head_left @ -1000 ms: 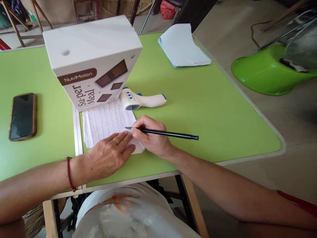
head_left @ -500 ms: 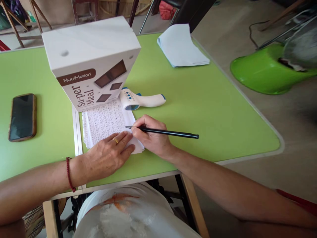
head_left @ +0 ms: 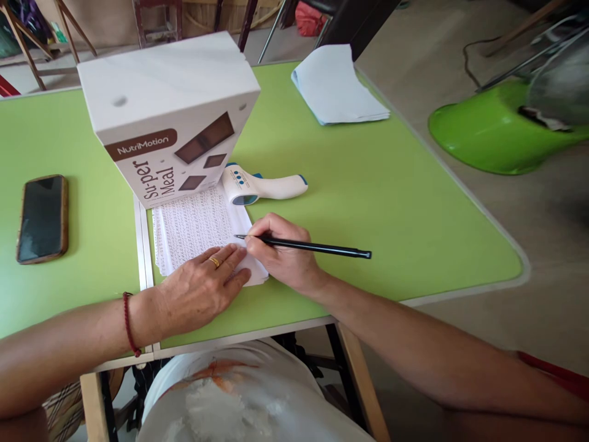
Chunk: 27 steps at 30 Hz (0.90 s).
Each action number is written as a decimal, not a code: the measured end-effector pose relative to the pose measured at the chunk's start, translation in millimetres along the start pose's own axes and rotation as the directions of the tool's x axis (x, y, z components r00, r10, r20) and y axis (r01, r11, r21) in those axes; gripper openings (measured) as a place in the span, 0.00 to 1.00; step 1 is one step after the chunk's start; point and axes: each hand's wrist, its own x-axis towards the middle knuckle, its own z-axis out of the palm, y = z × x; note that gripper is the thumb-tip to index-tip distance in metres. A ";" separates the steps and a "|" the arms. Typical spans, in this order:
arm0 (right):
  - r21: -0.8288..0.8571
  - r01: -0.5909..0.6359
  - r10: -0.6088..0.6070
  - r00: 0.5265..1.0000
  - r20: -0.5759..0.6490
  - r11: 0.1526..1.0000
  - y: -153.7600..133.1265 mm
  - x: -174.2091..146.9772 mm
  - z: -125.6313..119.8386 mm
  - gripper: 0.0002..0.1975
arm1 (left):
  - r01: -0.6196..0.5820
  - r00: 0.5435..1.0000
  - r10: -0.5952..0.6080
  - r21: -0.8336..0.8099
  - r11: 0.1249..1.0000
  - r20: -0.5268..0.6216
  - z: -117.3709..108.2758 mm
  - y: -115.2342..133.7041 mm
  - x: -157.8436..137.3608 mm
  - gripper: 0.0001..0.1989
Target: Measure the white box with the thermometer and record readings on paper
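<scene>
My right hand point(head_left: 284, 250) is closed round a slim black pen point(head_left: 322, 247), its tip at the paper. Beneath it lies a stack of white sheets point(head_left: 197, 224), the top one filled with rows of small handwriting. Flat on the lower part of the sheets rests my left hand point(head_left: 202, 285), fingers stretched out, a gold ring on one of them. At the upper edge of the paper a white NutriMotion box point(head_left: 170, 116) stands upright and hides part of it. A white and blue infrared thermometer point(head_left: 264, 187) lies beside the box, partly over the sheets.
The green table point(head_left: 391, 202) has a metal seam at left. A phone in a brown case point(head_left: 43, 219) lies on the far left. Folded white paper point(head_left: 340, 86) is at the back. A green plastic stool or chair point(head_left: 483, 135) stands on the floor at right.
The pen has shifted very slightly to the right, with its rear end a little lower. My left hand stays where it was.
</scene>
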 end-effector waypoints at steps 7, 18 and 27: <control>0.053 0.015 -0.017 0.999 0.049 0.999 -1.7 1.3 -1.8 0.07 | 0.003 1.000 -0.003 0.008 1.000 -0.006 -0.6 0.5 0.3 0.13; -0.041 0.024 -0.030 0.989 -0.146 0.999 -1.6 1.2 -3.1 0.03 | -0.003 1.000 0.004 0.032 0.999 -0.014 0.4 -0.7 -0.9 0.11; -0.080 0.302 -0.311 0.939 -0.148 0.950 3.9 6.0 -17.7 0.09 | 0.031 0.888 -0.073 -0.100 0.995 -0.455 -26.2 -16.5 2.5 0.14</control>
